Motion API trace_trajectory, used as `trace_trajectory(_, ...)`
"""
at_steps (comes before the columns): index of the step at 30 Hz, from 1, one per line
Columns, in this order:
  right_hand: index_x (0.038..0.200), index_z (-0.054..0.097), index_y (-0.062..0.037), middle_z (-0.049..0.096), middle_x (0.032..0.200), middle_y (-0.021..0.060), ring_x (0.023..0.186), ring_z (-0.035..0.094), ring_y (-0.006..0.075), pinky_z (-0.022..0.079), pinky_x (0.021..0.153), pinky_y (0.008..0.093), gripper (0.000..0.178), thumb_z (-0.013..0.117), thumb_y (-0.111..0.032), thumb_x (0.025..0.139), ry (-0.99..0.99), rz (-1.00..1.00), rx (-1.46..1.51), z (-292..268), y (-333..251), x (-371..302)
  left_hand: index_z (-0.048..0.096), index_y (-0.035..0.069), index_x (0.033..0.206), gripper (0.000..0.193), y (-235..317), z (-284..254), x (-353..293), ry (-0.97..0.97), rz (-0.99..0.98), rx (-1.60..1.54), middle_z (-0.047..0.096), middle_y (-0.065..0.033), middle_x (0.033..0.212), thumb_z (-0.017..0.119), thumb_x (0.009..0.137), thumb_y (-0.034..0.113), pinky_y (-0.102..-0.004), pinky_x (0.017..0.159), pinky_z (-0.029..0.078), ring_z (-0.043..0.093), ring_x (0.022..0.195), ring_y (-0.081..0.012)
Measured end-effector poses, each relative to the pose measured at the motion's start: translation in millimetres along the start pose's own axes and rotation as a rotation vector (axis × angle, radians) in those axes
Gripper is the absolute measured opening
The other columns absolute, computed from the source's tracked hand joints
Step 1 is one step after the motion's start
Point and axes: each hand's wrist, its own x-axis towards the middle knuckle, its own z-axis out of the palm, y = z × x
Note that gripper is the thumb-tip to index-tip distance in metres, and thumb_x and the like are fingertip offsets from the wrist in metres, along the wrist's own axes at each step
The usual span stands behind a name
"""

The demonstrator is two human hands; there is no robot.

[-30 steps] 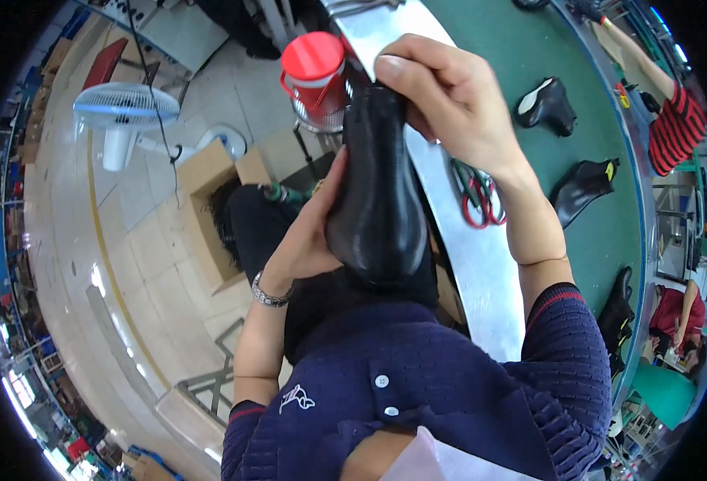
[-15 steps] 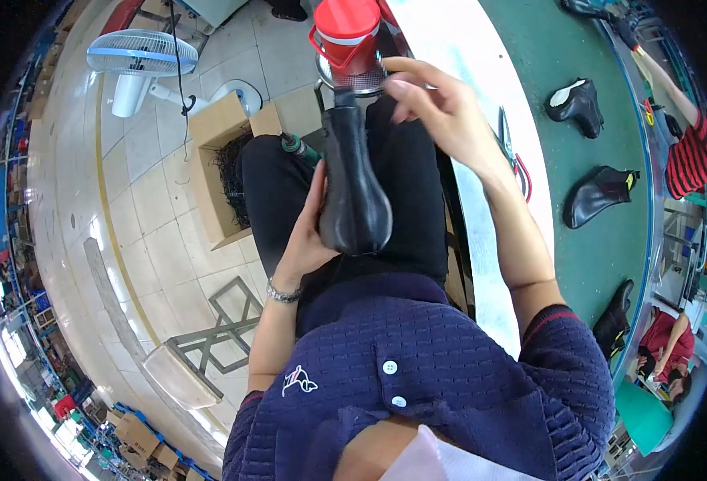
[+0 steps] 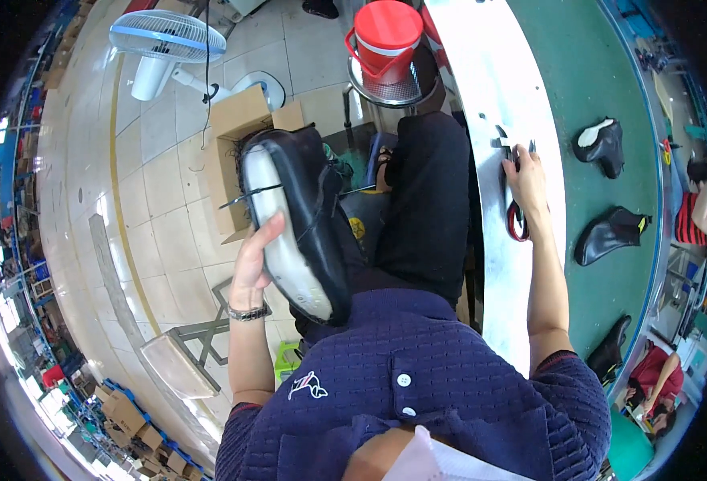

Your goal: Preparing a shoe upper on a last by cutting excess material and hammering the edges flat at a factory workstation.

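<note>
A black leather boot (image 3: 318, 210) is tilted on its side over my left thigh, its pale sole turned up and to the left. My left hand (image 3: 252, 260) grips it from the left, the thumb lying on the sole. A thin black cord (image 3: 259, 194) crosses the sole, one end sticking out past its edge. At the right, on the white bench strip, my right hand (image 3: 526, 178) has its fingers closed on a pair of scissors. The red loop handle of the scissors (image 3: 517, 223) shows below the hand; the blades are partly hidden by the fingers.
A red lidded bucket (image 3: 387, 36) stands on a round metal stool (image 3: 385, 92) ahead. An open cardboard box (image 3: 229, 210) with dark strands and a standing fan (image 3: 165, 44) are at the left. Several black boots (image 3: 611, 236) sit on the green conveyor belt (image 3: 566, 72) to the right.
My left hand has swung the boot left and turned it so the sole shows. My right hand has left the boot's side and moved right and down onto the scissors.
</note>
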Motion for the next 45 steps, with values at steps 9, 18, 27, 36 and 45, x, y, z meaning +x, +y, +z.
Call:
trace_trajectory(9, 0.15, 0.017, -0.0029, 0.068, 0.095, 0.0158, 0.067, 0.064, 0.0118, 0.037, 0.039, 0.0114, 0.073, 0.06, -0.021, 0.093, -0.632, 0.429, 1.383, -75.5, -103.8, -19.3, 0.028, 0.003, 0.145, 0.081, 20.5, 57.8, 24.5, -0.098, 0.068, 0.24, 0.053, -0.0157, 0.129, 0.072, 0.085, 0.036, -0.0341, 0.096, 0.045, 0.055, 0.114, -0.0227)
trace_trajectory(18, 0.154, 0.006, -0.0159, 0.062, 0.115, 0.0247, 0.101, 0.065, 0.0266, 0.052, 0.076, 0.0292, 0.08, 0.054, -0.006, 0.092, -1.149, 0.109, 1.343, -101.5, -218.2, -36.1, 0.039, -0.004, 0.14, 0.069, 37.0, 58.2, 31.9, 0.067, 0.662, 0.839, 0.049, -0.0247, 0.132, 0.065, 0.09, 0.036, -0.0356, 0.105, 0.036, 0.048, 0.125, -0.0303)
trace_trajectory(27, 0.154, 0.006, -0.0161, 0.059, 0.09, 0.0065, 0.084, 0.06, 0.015, 0.05, 0.077, 0.0301, 0.07, 0.05, -0.01, 0.099, -1.137, 0.178, 1.179, -97.7, -240.7, -23.3, 0.065, 0.001, 0.111, 0.024, 64.1, 76.2, 48.0, 0.179, 0.914, 0.906, 0.07, -0.0106, 0.092, 0.061, 0.087, 0.003, -0.0272, 0.071, 0.052, 0.067, 0.076, -0.0178)
trace_trajectory(36, 0.153, 0.015, -0.0145, 0.055, 0.069, 0.0062, 0.059, 0.055, 0.0139, 0.049, 0.059, 0.0309, 0.066, 0.05, -0.005, 0.097, -0.842, -0.232, 0.819, -79.3, -228.1, -28.4, 0.064, 0.002, 0.112, 0.036, 51.5, 71.8, 56.1, 0.214, 1.186, 1.193, 0.068, -0.0159, 0.11, 0.066, 0.076, -0.004, -0.0339, 0.077, 0.055, 0.068, 0.087, -0.0269)
trace_trajectory(45, 0.15, 0.021, -0.0128, 0.064, 0.073, 0.0219, 0.066, 0.064, 0.04, 0.05, 0.064, 0.046, 0.069, 0.053, -0.002, 0.091, -0.643, -0.6, 0.155, -111.7, -239.0, -13.0, 0.062, -0.003, 0.113, 0.039, 53.7, 70.8, 53.5, 0.147, 1.293, 1.471, 0.062, -0.0201, 0.118, 0.064, 0.075, -0.005, -0.0319, 0.078, 0.055, 0.066, 0.091, -0.0264)
